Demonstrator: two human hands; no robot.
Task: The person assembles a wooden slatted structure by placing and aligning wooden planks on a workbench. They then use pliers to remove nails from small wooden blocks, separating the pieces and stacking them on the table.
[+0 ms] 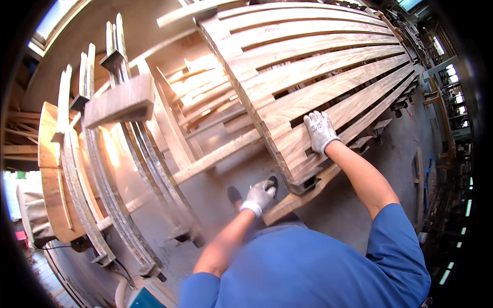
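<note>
My right hand [321,132], in a white work glove, rests palm down on one of several long pale wooden boards [339,110], its fingers stretched out across the surface. The boards lie side by side with gaps between them. Across their near ends runs a dark-edged metal bar [246,102]. In front of my body, below the bar's end, hangs my gloved left hand [260,196]. Its fingers are curled in, and whatever they may hold is hidden. A curved piece of wood [305,197] lies between my left hand and the boards.
Long metal bar clamps [100,174] stand at the left, with a short wooden block [120,101] across some of them. Behind is a wooden frame [197,167] with loose strips. Grey floor [215,197] shows below; shelving and other gear line the far right.
</note>
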